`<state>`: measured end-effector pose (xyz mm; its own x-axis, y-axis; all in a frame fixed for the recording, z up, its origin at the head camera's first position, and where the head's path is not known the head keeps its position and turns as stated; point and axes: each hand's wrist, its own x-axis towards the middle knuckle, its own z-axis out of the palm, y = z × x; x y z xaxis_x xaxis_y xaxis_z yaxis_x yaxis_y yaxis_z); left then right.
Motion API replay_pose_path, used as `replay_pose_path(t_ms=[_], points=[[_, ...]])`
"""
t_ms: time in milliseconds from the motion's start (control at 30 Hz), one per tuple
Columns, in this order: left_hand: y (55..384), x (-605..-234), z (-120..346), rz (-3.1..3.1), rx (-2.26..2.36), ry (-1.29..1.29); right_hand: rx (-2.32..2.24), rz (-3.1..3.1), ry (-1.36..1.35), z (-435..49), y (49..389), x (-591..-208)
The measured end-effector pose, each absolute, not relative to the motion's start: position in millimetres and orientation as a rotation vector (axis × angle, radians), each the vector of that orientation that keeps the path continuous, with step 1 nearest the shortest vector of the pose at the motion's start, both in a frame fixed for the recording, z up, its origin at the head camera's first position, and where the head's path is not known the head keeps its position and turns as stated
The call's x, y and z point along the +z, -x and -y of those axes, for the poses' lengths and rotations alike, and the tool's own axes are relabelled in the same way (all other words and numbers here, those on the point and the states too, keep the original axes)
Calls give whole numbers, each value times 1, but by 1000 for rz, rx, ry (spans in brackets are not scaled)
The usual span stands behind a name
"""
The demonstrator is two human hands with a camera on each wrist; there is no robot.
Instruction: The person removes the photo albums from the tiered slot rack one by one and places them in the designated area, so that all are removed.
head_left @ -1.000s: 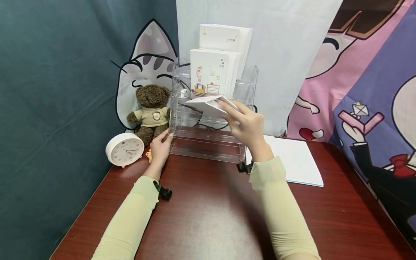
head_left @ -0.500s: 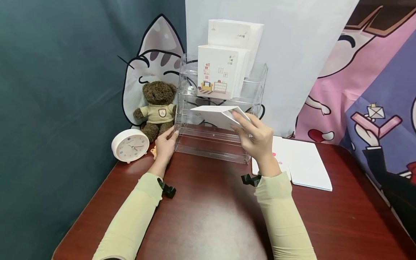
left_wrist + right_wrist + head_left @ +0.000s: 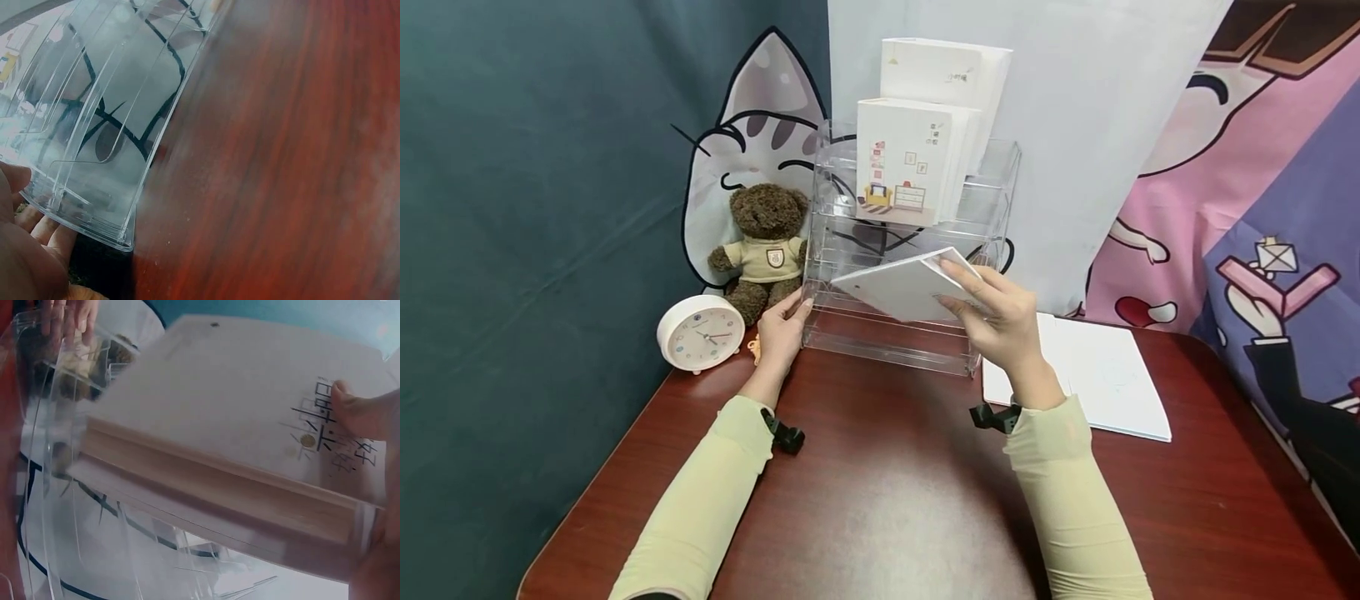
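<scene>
A clear plastic rack (image 3: 891, 357) with several tiers stands at the back of the table. My left hand (image 3: 780, 340) grips its left side panel; in the left wrist view the thumb lies on one side of the clear panel (image 3: 106, 187) and the fingers on the other. My right hand (image 3: 1003, 318) holds a white book (image 3: 895, 287) by its right end, tilted in front of the rack's lower tiers. Black lettering shows on the book's cover (image 3: 206, 381) in the right wrist view, with the thumb beside it. Whether the book touches the rack, I cannot tell.
Upright white books (image 3: 898, 162) stand in the rack's upper tiers, a taller one (image 3: 940, 67) behind. On the left are a brown teddy bear (image 3: 767, 242), a round alarm clock (image 3: 702, 335) and a small orange item (image 3: 754, 347). Open white pages (image 3: 1112, 383) lie at right.
The book in my right hand has come down from just below the upright books to the lower tiers, and its tilt has changed. My left hand keeps its grip on the rack.
</scene>
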<state>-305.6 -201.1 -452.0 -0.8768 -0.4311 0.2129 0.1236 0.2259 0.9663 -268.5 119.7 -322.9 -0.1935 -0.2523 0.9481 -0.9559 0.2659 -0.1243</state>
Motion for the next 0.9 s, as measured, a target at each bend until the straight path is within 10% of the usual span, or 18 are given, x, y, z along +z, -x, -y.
replay_pose_path(t_ms=[900], points=[[306,-450,202,2035,-1820,-322,1233,2236,-1223,-111,284,-365]])
